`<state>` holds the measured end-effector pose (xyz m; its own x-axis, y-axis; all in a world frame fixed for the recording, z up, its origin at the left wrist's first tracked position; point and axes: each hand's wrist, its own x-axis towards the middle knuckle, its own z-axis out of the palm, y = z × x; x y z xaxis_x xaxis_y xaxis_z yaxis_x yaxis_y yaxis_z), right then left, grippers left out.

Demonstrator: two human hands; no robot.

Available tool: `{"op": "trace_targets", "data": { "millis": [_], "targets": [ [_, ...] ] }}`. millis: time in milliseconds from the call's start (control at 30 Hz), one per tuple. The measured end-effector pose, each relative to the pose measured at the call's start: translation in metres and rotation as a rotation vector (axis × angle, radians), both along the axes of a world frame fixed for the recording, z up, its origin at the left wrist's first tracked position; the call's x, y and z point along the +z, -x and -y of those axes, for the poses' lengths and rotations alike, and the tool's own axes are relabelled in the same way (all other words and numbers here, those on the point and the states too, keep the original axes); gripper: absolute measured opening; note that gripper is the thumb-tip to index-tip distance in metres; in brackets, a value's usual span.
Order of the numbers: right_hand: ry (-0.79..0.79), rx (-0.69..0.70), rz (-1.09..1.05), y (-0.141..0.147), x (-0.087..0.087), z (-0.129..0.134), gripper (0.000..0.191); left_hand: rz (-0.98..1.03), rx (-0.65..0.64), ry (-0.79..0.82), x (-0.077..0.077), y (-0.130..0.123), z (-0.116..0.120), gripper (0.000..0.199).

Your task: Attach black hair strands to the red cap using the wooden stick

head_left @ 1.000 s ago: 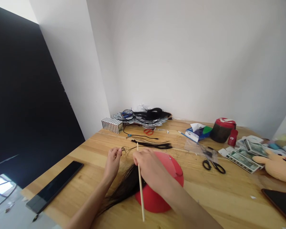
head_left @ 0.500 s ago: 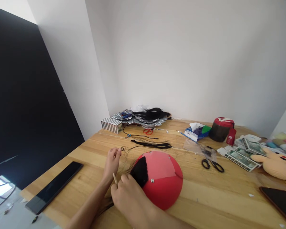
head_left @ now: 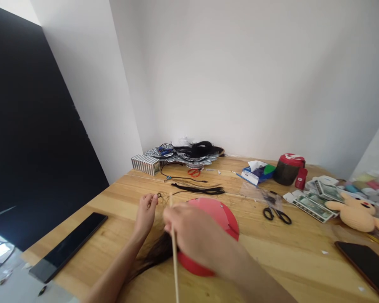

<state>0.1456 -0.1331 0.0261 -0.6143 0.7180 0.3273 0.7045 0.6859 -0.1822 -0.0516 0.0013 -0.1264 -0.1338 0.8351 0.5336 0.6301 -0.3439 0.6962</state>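
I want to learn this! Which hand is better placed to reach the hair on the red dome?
Probably the right hand: it holds the stick over the dome, while the left hand pinches strands.

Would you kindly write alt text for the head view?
A person's right hand holds a wooden stick upright over a red dome on a wooden table; dark hair lies at the dome's edge, and the left hand pinches a fine strand.

Left hand (head_left: 147,214) pinched upright, right hand (head_left: 192,233) curled
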Motion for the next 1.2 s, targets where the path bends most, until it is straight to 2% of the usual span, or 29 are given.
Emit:
{"op": "trace_targets", "data": {
  "millis": [100, 200, 400, 567, 833, 967, 1067, 1200],
  "targets": [
    [-0.013, -0.268, 0.005, -0.021, 0.001, -0.021, 0.005, 0.011, -0.001, -0.002, 0.000, -0.002, 0.001, 0.022],
    [-0.008, -0.356, 0.057, -0.022, -0.009, -0.033, 0.010, 0.022, -0.004, -0.006, 0.001, -0.002, 0.001, 0.022],
    [-0.002, -0.156, 0.193, 0.018, -0.032, -0.019, 0.011, 0.034, -0.003, -0.002, 0.002, -0.001, 0.001, 0.022],
    [-0.012, -0.075, 0.305, 0.047, -0.051, -0.004, 0.006, 0.039, -0.005, 0.006, 0.002, -0.002, 0.003, 0.022],
    [0.079, 0.008, 0.372, 0.067, -0.083, 0.004, 0.007, 0.046, 0.000, 0.010, 0.003, -0.001, 0.002, 0.022],
    [0.105, 0.110, 0.388, 0.079, -0.090, 0.010, 0.008, 0.044, -0.002, 0.003, 0.003, 0.000, 0.002, 0.023],
    [0.106, 0.083, 0.379, 0.093, -0.091, 0.019, 0.013, 0.048, -0.003, -0.006, 0.003, 0.000, 0.002, 0.023],
    [0.047, -0.066, 0.316, 0.093, -0.093, 0.045, 0.023, 0.058, -0.001, -0.017, 0.003, 0.000, 0.003, 0.022]
  ]
}}
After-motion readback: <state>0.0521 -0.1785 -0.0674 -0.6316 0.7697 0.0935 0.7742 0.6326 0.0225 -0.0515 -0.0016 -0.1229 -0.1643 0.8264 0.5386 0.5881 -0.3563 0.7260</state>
